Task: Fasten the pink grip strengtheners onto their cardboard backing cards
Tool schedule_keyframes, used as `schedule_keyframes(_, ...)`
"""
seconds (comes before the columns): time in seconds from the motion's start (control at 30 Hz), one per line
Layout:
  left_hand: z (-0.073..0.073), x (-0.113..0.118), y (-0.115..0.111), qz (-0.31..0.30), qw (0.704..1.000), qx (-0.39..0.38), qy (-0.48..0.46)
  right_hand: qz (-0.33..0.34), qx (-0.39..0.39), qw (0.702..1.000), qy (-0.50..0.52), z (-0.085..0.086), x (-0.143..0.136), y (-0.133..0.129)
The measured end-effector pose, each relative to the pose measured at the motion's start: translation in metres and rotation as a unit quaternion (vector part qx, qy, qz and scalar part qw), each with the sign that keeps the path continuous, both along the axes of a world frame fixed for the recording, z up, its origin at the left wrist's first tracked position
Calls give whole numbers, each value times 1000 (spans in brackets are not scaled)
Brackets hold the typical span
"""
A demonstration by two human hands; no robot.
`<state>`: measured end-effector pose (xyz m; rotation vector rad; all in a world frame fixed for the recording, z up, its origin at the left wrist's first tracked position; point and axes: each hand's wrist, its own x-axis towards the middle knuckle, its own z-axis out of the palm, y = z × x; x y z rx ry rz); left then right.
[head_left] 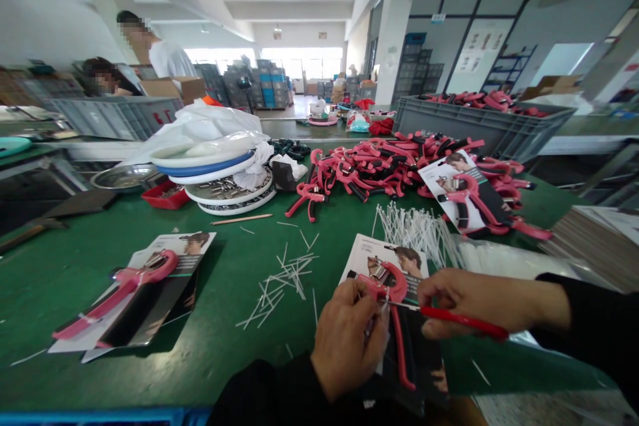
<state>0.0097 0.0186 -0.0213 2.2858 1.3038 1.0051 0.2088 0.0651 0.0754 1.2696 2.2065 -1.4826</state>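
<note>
Head view: the pink-and-black tool (397, 283) lies on its backing card (362, 254) at the near edge of the green table (224, 373), directly before the wearer, presumably so both hands reach it without stretching. The left hand (351, 336) is laid over the tool's near side, fingers bent and closed on it, thumb drawn towards the forefinger; this grip appears intended to stop tool and card from shifting. Whether those two fingertips also pinch a tie end cannot be determined. The right hand (459, 299) has its fingers curled round a red-handled cutter (464, 321), held nearly flat from the right, its metal tip beside the white band at the tool's neck; the low angle probably keeps the blades close to the band. Whether they grip it cannot be told. A bunch of white ties (414, 233) lies just beyond the card, presumably for short reach. Loose white strips (294, 267) are scattered left of the work. Further left, a carded pink tool (132, 285) rests on overlapping cards, set well apart, likely to leave working room. A heap of pink tools (367, 166) lies beyond.
</note>
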Motion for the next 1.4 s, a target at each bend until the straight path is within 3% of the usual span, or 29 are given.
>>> schedule_keyframes(0.27, -3, -2, 0, -51, 998, 28, 30, -47, -71, 995, -55, -6, 1, 1)
schedule_keyframes(0.37, -5, -3, 3, -64, 997, 41, 28, -60, -60, 994, -72, -4, -5, 0)
schedule_keyframes(0.57, -6, -2, 1, -24, 1000, 10, -7, -44, 16, 999, -11, -9, -3, -10)
schedule_keyframes(0.7, -3, 0, -1, -12, 998, -12, -62, -64, -45, 997, -19, -17, 12, -16)
schedule_keyframes(0.8, -2, -4, 6, 51, 981, -32, -182, -55, -72, 995, -44, -11, 18, -18)
schedule_keyframes(0.87, -5, -14, 16, 128, 962, -43, -238, -11, -29, 998, -49, -1, 15, -17)
schedule_keyframes(0.97, -12, -39, 29, 201, 951, -58, -229, 52, 96, 990, -92, 12, 3, -15)
schedule_keyframes(1.07, -10, -62, 28, 264, 942, -47, -202, 83, 150, 976, -133, 17, -10, -11)
schedule_keyframes(1.13, -3, -66, 17, 242, 953, -55, -172, 98, 147, 974, -143, 16, -16, -9)
schedule_keyframes(1.2, 4, -60, 2, 129, 979, -114, -112, 109, 146, 972, -150, 14, -21, -7)
schedule_keyframes(1.27, 8, -49, -9, 67, 981, -166, -70, 118, 153, 970, -150, 13, -24, -6)
schedule_keyframes(1.4, 4, -35, -15, 84, 976, -197, -44, 137, 165, 967, -138, 13, -30, -3)
